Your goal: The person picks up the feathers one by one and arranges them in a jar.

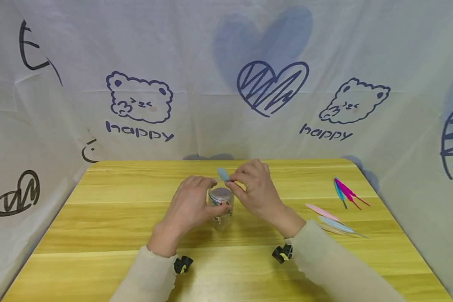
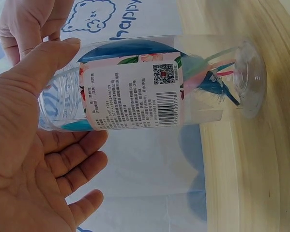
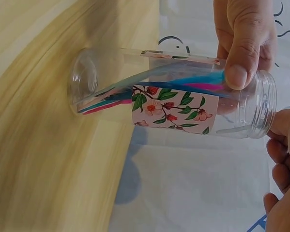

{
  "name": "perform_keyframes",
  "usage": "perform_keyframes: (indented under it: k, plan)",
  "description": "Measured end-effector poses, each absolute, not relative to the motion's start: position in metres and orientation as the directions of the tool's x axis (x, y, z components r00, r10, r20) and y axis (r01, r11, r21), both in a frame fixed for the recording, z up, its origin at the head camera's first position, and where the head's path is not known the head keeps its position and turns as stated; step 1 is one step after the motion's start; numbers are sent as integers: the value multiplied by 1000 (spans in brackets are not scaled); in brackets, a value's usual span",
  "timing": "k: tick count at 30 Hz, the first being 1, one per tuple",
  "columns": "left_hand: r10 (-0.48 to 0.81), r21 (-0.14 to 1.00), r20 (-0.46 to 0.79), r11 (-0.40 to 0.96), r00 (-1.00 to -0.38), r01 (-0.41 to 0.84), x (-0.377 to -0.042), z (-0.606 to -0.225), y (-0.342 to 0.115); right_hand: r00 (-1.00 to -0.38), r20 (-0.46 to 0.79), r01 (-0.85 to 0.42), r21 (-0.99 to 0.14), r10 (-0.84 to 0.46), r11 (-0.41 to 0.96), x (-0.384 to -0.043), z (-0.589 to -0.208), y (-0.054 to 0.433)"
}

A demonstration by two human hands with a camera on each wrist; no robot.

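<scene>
A clear jar (image 1: pixel 222 209) stands upright on the worktop (image 1: pixel 117 268), in front of the person, its long axis vertical and its uncovered mouth facing up. Above that mouth is a light blue feather (image 1: pixel 222 174), tilted, with its broad end pointing up and toward the person's left and its lower end at the right hand's fingertips. Whether its quill enters the mouth, I cannot tell.

The left hand (image 1: pixel 190 201) is clamped on the upper part of the jar, thumb across the near side; the left wrist view shows the other fingers behind it, slightly spread. The right hand (image 1: pixel 254 186) reaches in from the other side, thumb and index finger pinched together on the feather, knuckles raised. Both forearms, in pale sleeves (image 1: pixel 143 277), slant inward from the near edge, so the hands meet close beside each other at the rim.

Through the jar's wall, several coloured feathers (image 2: pixel 212 79) (pink, blue and pale green among them) stand leaning, quills down near the base. A floral label (image 3: pixel 175 110) wraps part of the wall.

Toward the person's right lie a pink feather (image 1: pixel 322 212) and a pale blue feather (image 1: pixel 336 224), with magenta feathers (image 1: pixel 345 191) farther off.
</scene>
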State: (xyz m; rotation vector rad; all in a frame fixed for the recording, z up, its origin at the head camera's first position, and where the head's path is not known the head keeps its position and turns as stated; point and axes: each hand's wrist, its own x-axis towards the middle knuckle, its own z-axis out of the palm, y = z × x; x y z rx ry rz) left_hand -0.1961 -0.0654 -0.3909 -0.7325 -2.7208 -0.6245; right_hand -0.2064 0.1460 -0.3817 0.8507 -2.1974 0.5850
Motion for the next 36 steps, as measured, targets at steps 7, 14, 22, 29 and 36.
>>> perform_keyframes:
  k: [7, 14, 22, 29, 36]
  plan:
    - [413, 339, 343, 783, -844, 521, -196, -390, -65, -536, 733, -701, -109, -419, 705, -206, -380, 147]
    - [415, 334, 343, 785, -843, 522, -197, -391, -65, -546, 726, -691, -106, -419, 715, -205, -380, 147]
    - [414, 336, 344, 784, -843, 522, -197, -392, -65, -560, 715, -682, -110, -420, 723, -206, -381, 148]
    - [409, 343, 336, 786, -848, 515, -196, -391, -65, -534, 737, -679, -83, -414, 729, -205, -382, 149]
    - [400, 347, 327, 792, -856, 503, -196, -391, -64, -547, 756, -649, -109, -361, 753, -198, -384, 158]
